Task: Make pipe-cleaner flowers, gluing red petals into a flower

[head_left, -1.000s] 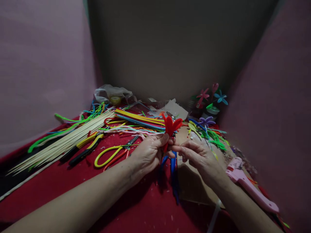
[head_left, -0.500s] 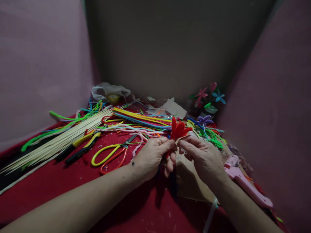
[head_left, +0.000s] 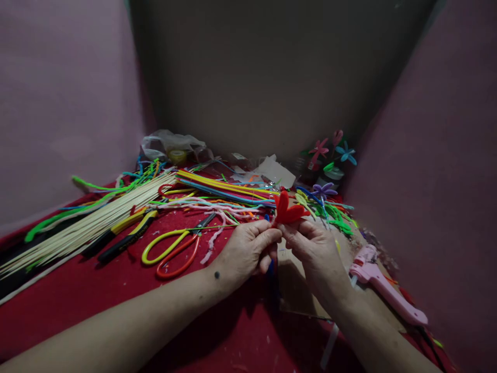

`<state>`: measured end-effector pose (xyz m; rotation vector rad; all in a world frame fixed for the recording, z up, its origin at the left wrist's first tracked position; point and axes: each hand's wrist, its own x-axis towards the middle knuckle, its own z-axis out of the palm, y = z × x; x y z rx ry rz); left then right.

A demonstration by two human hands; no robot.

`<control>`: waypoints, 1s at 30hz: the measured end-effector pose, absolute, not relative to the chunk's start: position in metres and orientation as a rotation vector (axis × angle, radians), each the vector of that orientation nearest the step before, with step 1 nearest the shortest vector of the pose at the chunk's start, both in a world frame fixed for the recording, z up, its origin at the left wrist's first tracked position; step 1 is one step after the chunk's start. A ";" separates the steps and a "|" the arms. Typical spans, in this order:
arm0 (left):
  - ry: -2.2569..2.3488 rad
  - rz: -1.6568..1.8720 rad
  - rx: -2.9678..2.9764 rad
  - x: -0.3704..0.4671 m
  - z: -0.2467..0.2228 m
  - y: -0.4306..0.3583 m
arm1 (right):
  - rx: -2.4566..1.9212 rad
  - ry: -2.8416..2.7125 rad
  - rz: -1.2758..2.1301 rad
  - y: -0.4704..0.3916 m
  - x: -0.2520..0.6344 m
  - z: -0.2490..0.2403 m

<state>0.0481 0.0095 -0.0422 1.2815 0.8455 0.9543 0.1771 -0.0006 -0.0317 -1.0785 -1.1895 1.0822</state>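
A red pipe-cleaner flower (head_left: 288,209) with several upright petals is held between both hands, over the edge of a piece of cardboard (head_left: 297,290). My left hand (head_left: 248,246) pinches at the flower's base, fingers closed. My right hand (head_left: 312,248) is closed too, its thumb and fingers pressed on the base from the other side. The base itself is mostly hidden by the fingertips. Left of my left hand lie scissors (head_left: 171,246) with one yellow and one red handle.
Pliers (head_left: 128,233) and a bundle of thin sticks (head_left: 101,223) lie left. Loose pipe cleaners (head_left: 229,186) spread across the back of the red cloth (head_left: 217,331). A pink glue gun (head_left: 388,287) rests right. Finished flowers (head_left: 345,153) stand in a jar at back right.
The red flower has turned and tilted a little. My right fingers have moved in against its base, closer to my left hand. The view has shifted slightly.
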 end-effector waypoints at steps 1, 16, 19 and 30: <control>0.846 0.996 1.299 0.049 -0.041 0.009 | -1.086 -1.184 1.070 -0.001 0.176 -0.032; 0.758 1.070 1.293 0.049 -0.038 0.003 | -0.809 -1.058 1.290 0.003 0.171 -0.039; 0.756 1.089 1.315 0.050 -0.036 0.001 | -0.771 -1.045 1.267 0.002 0.169 -0.041; 0.651 0.969 1.101 0.048 -0.035 0.002 | -0.756 -1.061 1.244 -0.003 0.165 -0.048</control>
